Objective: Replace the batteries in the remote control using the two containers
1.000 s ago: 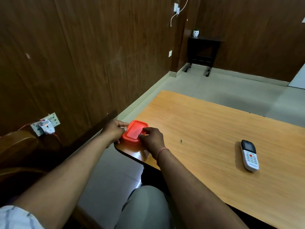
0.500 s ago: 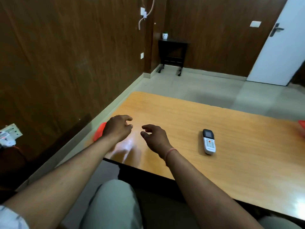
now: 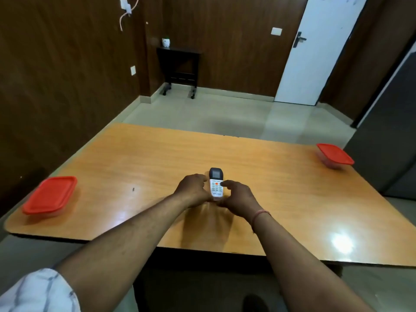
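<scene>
Gripping with left hand (image 3: pixel 193 188) and right hand (image 3: pixel 238 197), fingers curled round the lower end of the remote control (image 3: pixel 215 184), mid-desk (image 3: pixel 157 154). Seemingly barely begun: no batteries out yet; near red container (image 3: pixel 50 194) at 9 o'clock and far red container (image 3: pixel 334 155) at 2 o'clock, both lidded.
</scene>
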